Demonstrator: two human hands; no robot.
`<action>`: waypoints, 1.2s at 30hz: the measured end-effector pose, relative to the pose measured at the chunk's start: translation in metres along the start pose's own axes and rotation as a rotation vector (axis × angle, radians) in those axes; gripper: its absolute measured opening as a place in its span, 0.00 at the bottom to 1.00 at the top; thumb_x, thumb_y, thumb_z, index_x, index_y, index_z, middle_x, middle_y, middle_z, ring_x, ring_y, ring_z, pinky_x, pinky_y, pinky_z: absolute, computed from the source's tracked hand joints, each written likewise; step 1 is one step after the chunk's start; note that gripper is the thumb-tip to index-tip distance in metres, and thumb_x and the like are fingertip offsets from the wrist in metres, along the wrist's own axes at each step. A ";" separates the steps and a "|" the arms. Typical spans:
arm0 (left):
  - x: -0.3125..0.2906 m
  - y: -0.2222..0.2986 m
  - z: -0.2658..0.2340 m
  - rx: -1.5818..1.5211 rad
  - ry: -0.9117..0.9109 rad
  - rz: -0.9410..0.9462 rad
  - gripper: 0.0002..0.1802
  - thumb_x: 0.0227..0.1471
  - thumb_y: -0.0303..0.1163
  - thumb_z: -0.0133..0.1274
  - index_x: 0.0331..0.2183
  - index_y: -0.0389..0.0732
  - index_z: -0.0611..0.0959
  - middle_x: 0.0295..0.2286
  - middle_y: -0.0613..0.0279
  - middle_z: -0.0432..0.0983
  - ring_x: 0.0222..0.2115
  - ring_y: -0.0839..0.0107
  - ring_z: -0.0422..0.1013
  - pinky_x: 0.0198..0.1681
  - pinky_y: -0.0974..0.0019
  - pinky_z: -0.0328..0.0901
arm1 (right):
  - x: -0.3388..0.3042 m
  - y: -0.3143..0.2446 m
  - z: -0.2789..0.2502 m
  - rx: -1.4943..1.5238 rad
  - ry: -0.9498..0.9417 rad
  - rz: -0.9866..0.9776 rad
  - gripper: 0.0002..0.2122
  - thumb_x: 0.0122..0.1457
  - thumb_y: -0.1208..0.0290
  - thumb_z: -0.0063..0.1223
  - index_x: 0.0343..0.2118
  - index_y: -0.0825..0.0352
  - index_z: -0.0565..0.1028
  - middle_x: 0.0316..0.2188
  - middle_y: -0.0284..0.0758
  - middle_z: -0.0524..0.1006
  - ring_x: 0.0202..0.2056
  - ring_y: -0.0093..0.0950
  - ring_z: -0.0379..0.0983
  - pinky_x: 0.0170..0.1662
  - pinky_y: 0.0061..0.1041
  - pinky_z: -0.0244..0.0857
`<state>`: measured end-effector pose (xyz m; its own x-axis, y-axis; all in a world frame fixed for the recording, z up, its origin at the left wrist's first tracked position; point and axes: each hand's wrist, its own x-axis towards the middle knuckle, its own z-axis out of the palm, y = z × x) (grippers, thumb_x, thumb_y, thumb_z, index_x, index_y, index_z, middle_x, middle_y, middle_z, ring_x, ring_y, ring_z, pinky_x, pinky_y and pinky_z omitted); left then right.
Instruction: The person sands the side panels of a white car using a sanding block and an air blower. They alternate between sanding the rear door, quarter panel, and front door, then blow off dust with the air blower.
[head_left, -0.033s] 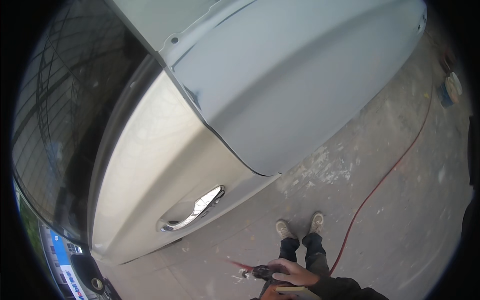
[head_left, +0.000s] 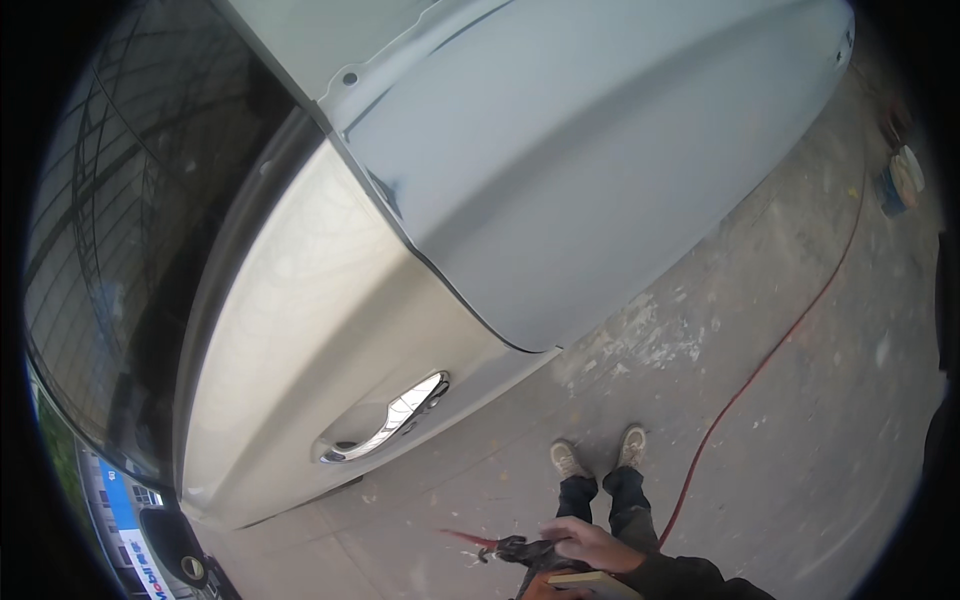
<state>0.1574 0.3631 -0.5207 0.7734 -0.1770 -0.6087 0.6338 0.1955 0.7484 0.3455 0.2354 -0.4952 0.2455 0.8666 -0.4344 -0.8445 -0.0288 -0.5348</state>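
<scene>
My right hand (head_left: 592,546) comes in from the lower right in a dark sleeve, fingers curled against a dark, uneven object (head_left: 525,551). I cannot make out what this object is. A thin red piece (head_left: 466,538) sticks out from its left end. Below, at the lower edge, part of my left hand (head_left: 545,586) shows, bent around a flat pale-yellow block (head_left: 590,580); the rest is cut off. To the left of both hands is a beige car door (head_left: 300,290) with a chrome handle (head_left: 395,420). A matte grey body panel (head_left: 580,170) adjoins it.
A red hose (head_left: 745,385) curves along the stained concrete floor (head_left: 800,480) on the right. My shoes (head_left: 600,455) stand just beyond my hands. A container (head_left: 900,180) sits at the far right. The car's side mirror (head_left: 175,555) is at lower left.
The dark object and its red piece have shifted slightly to the left, and the red piece looks sharper. My right hand's fingers are a little more curled. The car has not moved.
</scene>
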 end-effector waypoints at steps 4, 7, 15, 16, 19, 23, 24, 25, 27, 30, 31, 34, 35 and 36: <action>-0.009 0.011 0.016 0.169 0.197 0.022 0.20 0.52 0.39 0.60 0.44 0.37 0.83 0.38 0.52 0.81 0.40 0.64 0.78 0.45 0.59 0.73 | -0.047 -0.003 -0.033 0.132 -0.152 0.110 0.27 0.63 0.66 0.55 0.61 0.69 0.60 0.58 0.42 0.66 0.58 0.31 0.65 0.61 0.29 0.56; -0.013 -0.017 0.017 0.382 0.283 0.005 0.18 0.54 0.38 0.57 0.43 0.37 0.83 0.37 0.51 0.82 0.37 0.63 0.79 0.43 0.59 0.73 | -0.055 -0.045 -0.010 -0.477 -0.077 0.268 0.32 0.56 0.58 0.64 0.58 0.70 0.65 0.52 0.41 0.73 0.53 0.30 0.70 0.54 0.27 0.63; -0.014 -0.032 0.011 0.014 0.509 -0.106 0.13 0.50 0.29 0.57 0.38 0.36 0.86 0.33 0.57 0.82 0.33 0.70 0.77 0.39 0.65 0.71 | -0.054 -0.022 -0.071 -0.539 -0.097 0.292 0.24 0.55 0.58 0.64 0.49 0.71 0.74 0.40 0.36 0.79 0.42 0.25 0.74 0.48 0.27 0.67; -0.019 -0.030 -0.005 0.137 0.464 -0.037 0.12 0.50 0.29 0.56 0.36 0.35 0.86 0.33 0.58 0.83 0.33 0.70 0.77 0.39 0.65 0.71 | -0.053 -0.028 -0.079 -0.607 -0.055 0.230 0.23 0.54 0.59 0.65 0.47 0.71 0.76 0.38 0.36 0.80 0.40 0.24 0.75 0.47 0.27 0.68; -0.014 0.059 -0.012 -0.002 0.480 -0.145 0.10 0.50 0.27 0.55 0.34 0.34 0.86 0.31 0.58 0.83 0.33 0.71 0.77 0.39 0.66 0.71 | -0.048 -0.113 -0.065 -0.463 0.469 -0.135 0.19 0.55 0.69 0.64 0.48 0.72 0.75 0.40 0.33 0.80 0.40 0.21 0.74 0.46 0.26 0.68; -0.042 0.060 -0.031 0.021 0.456 -0.172 0.08 0.50 0.26 0.58 0.34 0.34 0.87 0.31 0.58 0.83 0.33 0.70 0.77 0.40 0.67 0.71 | -0.017 -0.210 -0.035 -0.684 0.914 -0.983 0.21 0.54 0.83 0.51 0.54 0.74 0.71 0.52 0.40 0.73 0.54 0.26 0.68 0.57 0.27 0.61; -0.048 0.071 -0.029 0.016 0.453 -0.215 0.08 0.49 0.26 0.60 0.33 0.33 0.87 0.31 0.58 0.83 0.33 0.71 0.77 0.40 0.67 0.71 | -0.001 -0.234 -0.027 -0.806 1.021 -1.127 0.23 0.54 0.84 0.49 0.56 0.73 0.69 0.55 0.42 0.71 0.56 0.30 0.67 0.58 0.29 0.60; -0.054 0.067 -0.031 0.023 0.446 -0.201 0.08 0.50 0.26 0.60 0.33 0.33 0.87 0.32 0.58 0.83 0.33 0.71 0.77 0.40 0.67 0.71 | 0.017 -0.253 -0.020 -0.931 1.119 -1.271 0.25 0.54 0.85 0.47 0.59 0.73 0.67 0.57 0.45 0.69 0.58 0.34 0.66 0.60 0.31 0.59; -0.067 0.059 -0.037 0.046 0.418 -0.171 0.08 0.51 0.26 0.59 0.33 0.33 0.87 0.32 0.58 0.83 0.33 0.71 0.76 0.40 0.67 0.71 | 0.052 -0.286 0.001 -1.144 1.279 -1.436 0.28 0.56 0.87 0.42 0.63 0.70 0.64 0.61 0.47 0.66 0.62 0.41 0.61 0.64 0.35 0.55; -0.076 0.082 -0.042 0.000 0.373 -0.231 0.08 0.51 0.27 0.60 0.34 0.33 0.87 0.32 0.58 0.83 0.34 0.71 0.76 0.40 0.67 0.71 | 0.119 -0.291 0.055 -1.012 1.285 -1.417 0.28 0.56 0.82 0.47 0.63 0.74 0.61 0.64 0.52 0.60 0.67 0.48 0.52 0.67 0.47 0.45; -0.079 0.080 -0.045 0.001 0.362 -0.194 0.08 0.51 0.27 0.60 0.34 0.34 0.87 0.32 0.59 0.83 0.34 0.71 0.76 0.40 0.67 0.70 | 0.136 -0.280 0.076 -1.066 1.311 -1.412 0.29 0.56 0.80 0.49 0.63 0.76 0.61 0.64 0.54 0.59 0.67 0.50 0.50 0.67 0.52 0.42; -0.084 0.087 -0.057 0.044 0.368 -0.266 0.08 0.51 0.28 0.60 0.33 0.34 0.87 0.33 0.59 0.83 0.34 0.71 0.76 0.41 0.67 0.70 | 0.164 -0.247 0.096 -1.083 1.164 -1.455 0.33 0.55 0.75 0.50 0.64 0.80 0.55 0.66 0.58 0.54 0.68 0.55 0.44 0.67 0.57 0.32; -0.085 0.091 -0.060 0.052 0.374 -0.308 0.08 0.51 0.28 0.60 0.33 0.34 0.87 0.33 0.59 0.83 0.34 0.71 0.76 0.41 0.67 0.70 | 0.164 -0.248 0.097 -1.128 1.131 -1.474 0.33 0.55 0.76 0.51 0.64 0.81 0.55 0.65 0.59 0.54 0.68 0.56 0.45 0.67 0.58 0.32; -0.084 0.099 -0.062 0.089 0.373 -0.334 0.08 0.51 0.28 0.61 0.33 0.34 0.87 0.32 0.59 0.83 0.34 0.71 0.76 0.41 0.67 0.70 | 0.163 -0.251 0.097 -1.172 1.099 -1.493 0.34 0.54 0.76 0.51 0.63 0.82 0.55 0.65 0.60 0.54 0.68 0.57 0.45 0.67 0.58 0.32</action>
<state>0.1564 0.4576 -0.4118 0.4912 0.1438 -0.8591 0.8563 0.1010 0.5065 0.5513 0.4322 -0.3615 0.7124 -0.0013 0.7017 0.6521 -0.3683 -0.6627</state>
